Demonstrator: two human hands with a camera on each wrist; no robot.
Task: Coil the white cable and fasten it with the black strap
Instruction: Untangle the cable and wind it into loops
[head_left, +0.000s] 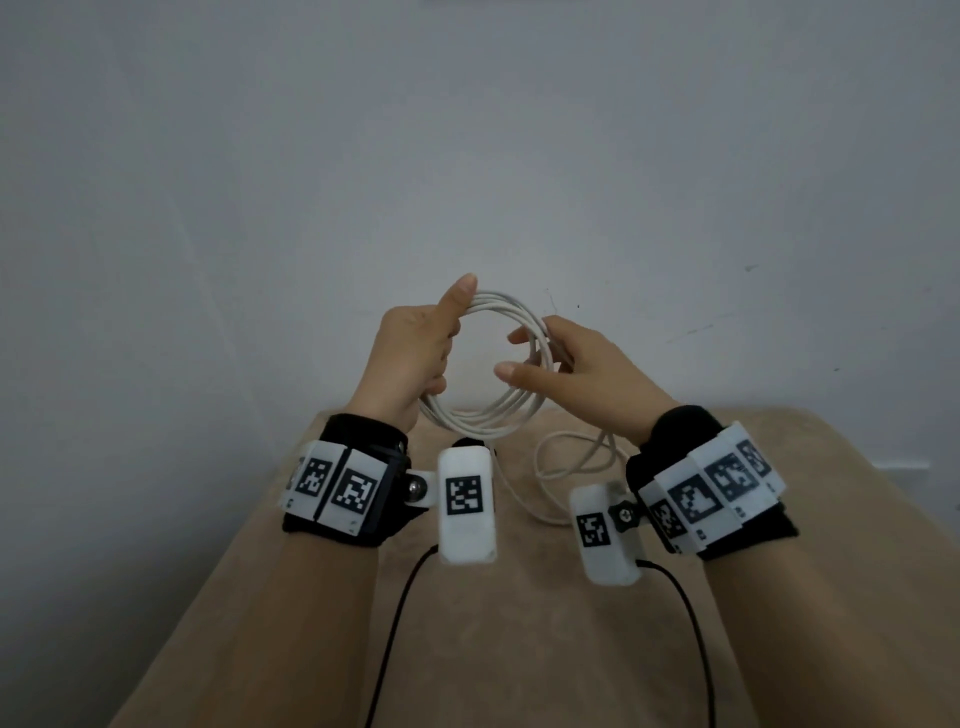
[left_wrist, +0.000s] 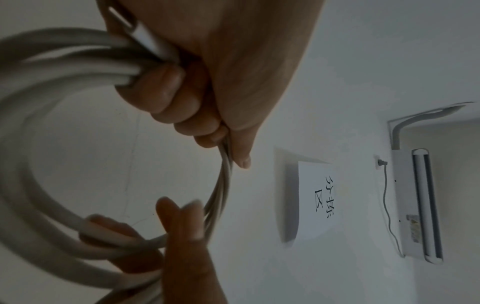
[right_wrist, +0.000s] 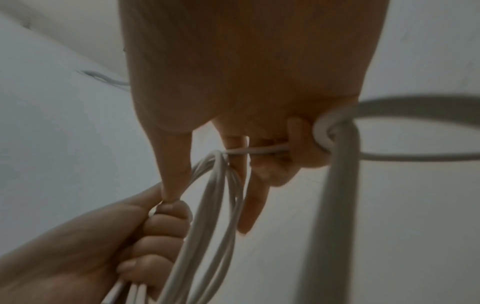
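Observation:
The white cable (head_left: 483, 422) is wound into a round coil of several turns, held upright in the air above the table. My left hand (head_left: 415, 353) grips the coil's left side, thumb pointing up along it. In the left wrist view its fingers (left_wrist: 166, 98) curl round the bundle beside a white plug end (left_wrist: 145, 35). My right hand (head_left: 576, 374) is at the coil's right side, with one strand (right_wrist: 259, 151) hooked across its fingers (right_wrist: 176, 164). A loose tail (head_left: 569, 472) hangs down to the table. I see no black strap in any view.
A tan table (head_left: 519, 649) lies below my hands, ending at a pale wall (head_left: 467, 156). Thin black wires (head_left: 395, 623) trail from the wrist cameras (head_left: 466, 504). A paper sign (left_wrist: 314, 197) and a white wall unit (left_wrist: 415, 205) show on the wall.

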